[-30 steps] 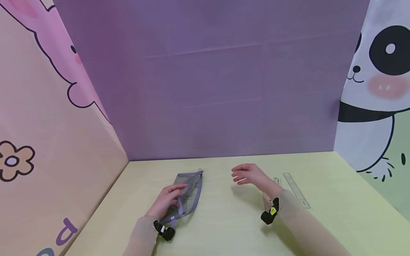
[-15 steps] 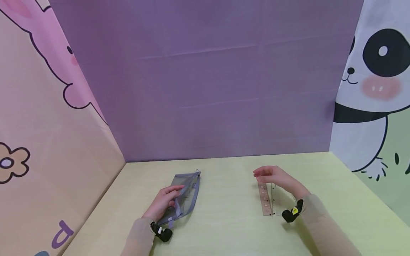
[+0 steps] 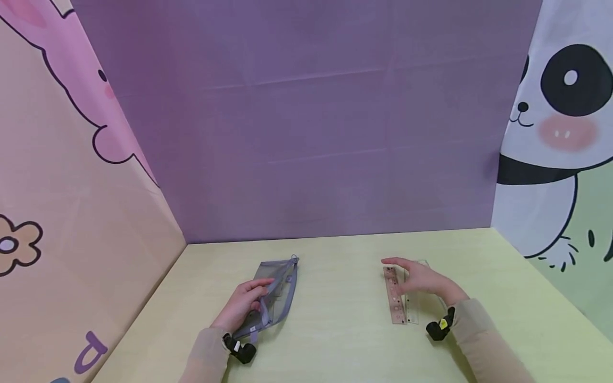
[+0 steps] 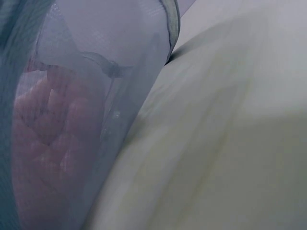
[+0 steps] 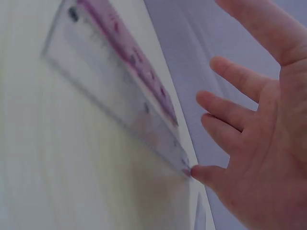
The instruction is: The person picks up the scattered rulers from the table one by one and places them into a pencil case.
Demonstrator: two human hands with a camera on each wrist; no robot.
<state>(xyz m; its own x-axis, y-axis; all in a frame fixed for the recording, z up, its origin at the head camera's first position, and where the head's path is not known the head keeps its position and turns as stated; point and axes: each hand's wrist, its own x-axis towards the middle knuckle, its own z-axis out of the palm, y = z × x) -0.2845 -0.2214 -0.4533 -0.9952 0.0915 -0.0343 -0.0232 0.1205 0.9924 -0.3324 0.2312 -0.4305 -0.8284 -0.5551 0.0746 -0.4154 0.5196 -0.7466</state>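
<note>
On the left of the head view, my left hand (image 3: 243,302) grips a greyish-purple see-through zip pouch (image 3: 282,303) by its near side. The pouch's mouth gapes, and through its mesh wall (image 4: 129,81) the curled fingers show in the left wrist view. On the right, my right hand (image 3: 421,279) is over the rulers with fingers spread and nothing held. A pink ruler (image 3: 395,306) lies flat below its fingertips. Beside that is a clear ruler (image 3: 412,314), partly covered by the hand; the thumb tip is at its end in the right wrist view.
Another clear ruler (image 5: 199,215) lies farther right, mostly hidden by the right hand. The pale yellow table (image 3: 335,330) meets a purple back wall (image 3: 306,133). Printed cartoon panels stand at the left and right sides.
My right hand has moved right from mid-table to over the rulers, then lowered slightly, uncovering more of the pink ruler. My left hand keeps its grip on the pouch; the head view shifted slightly.
</note>
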